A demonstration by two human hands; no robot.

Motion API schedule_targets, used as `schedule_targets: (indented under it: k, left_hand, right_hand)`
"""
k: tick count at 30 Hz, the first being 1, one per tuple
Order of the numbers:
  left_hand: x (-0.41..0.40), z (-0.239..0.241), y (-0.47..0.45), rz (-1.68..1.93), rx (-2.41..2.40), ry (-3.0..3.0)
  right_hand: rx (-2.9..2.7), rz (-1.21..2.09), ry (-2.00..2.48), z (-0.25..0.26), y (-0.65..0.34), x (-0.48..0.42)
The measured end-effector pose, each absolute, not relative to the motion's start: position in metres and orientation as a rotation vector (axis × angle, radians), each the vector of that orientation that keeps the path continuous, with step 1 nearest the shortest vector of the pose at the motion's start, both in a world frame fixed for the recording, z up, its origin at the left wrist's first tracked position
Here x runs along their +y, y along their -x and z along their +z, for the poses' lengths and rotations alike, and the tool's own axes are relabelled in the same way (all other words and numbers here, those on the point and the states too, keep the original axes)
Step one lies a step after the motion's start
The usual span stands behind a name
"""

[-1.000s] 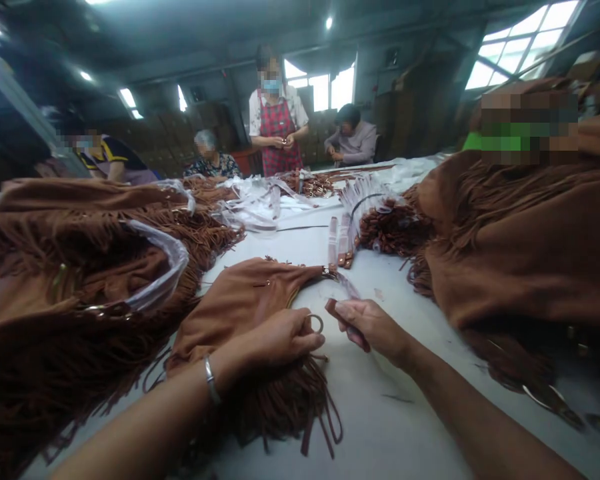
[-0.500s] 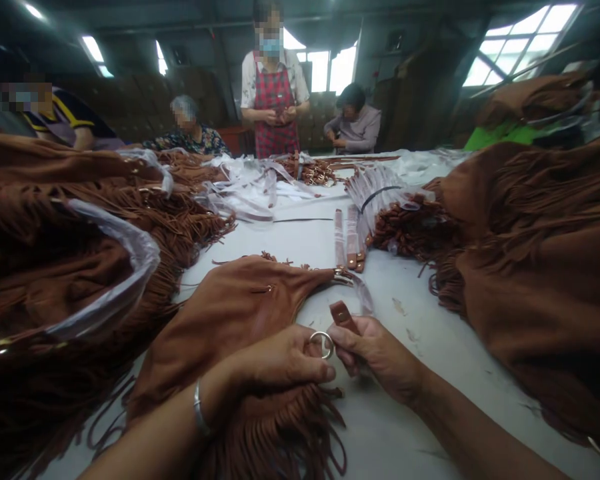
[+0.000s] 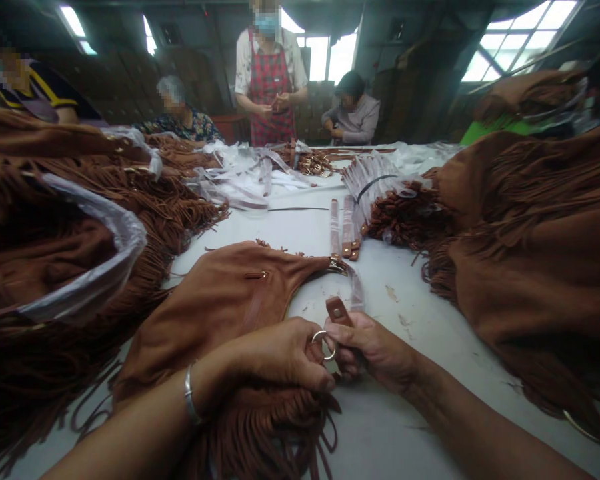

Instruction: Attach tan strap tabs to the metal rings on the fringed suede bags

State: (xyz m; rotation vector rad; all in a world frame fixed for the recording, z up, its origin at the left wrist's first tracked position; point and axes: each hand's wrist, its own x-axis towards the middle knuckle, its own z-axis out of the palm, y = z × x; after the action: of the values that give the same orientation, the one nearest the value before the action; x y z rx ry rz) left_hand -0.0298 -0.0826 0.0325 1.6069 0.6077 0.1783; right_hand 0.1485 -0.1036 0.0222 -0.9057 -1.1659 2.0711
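Note:
A brown fringed bag (image 3: 215,300) lies on the white table in front of me, its small zip showing. My left hand (image 3: 290,353) is closed at the bag's near end, with a metal ring (image 3: 324,346) between its fingers. My right hand (image 3: 375,350) pinches the brown leather strap (image 3: 337,311), whose end with a metal stud sticks up above the thumb. The two hands almost meet at the ring. A plastic-wrapped part of the strap (image 3: 356,287) runs from behind my right hand to the bag's far tip.
Brown fringed bags (image 3: 80,267) are heaped on the left, more bags (image 3: 525,253) on the right. A bundle of wrapped straps (image 3: 375,183) and a few loose straps (image 3: 347,230) lie beyond my hands. Several people are across the table, one in a checked apron (image 3: 270,87).
The view has shifted slightly, so the table things sit a little higher and further left. My right fingers have come closer around the ring, and both hands keep their grip.

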Motion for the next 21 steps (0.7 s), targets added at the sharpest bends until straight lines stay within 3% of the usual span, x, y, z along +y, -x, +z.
schedule_targets:
  k: [8,11,16,21]
  left_hand:
    - [-0.126,0.05,0.009,0.112,1.316,-2.409]
    - [-0.137,0.049,-0.002,0.015,1.344,-2.503]
    - [-0.124,0.043,0.005,0.007,1.397,-2.426]
    - [-0.108,0.039,0.023,0.157,1.234,-2.315]
  right_hand:
    - [-1.057,2.219,1.007,0.024,-0.16,-0.103]
    - [-1.158,2.165,1.033,0.024,-0.166,-0.106]
    - [-1.696,1.778,1.218,0.041,-0.183,-0.109]
    - [-1.941,1.829,1.164,0.051,-0.199,-0.108]
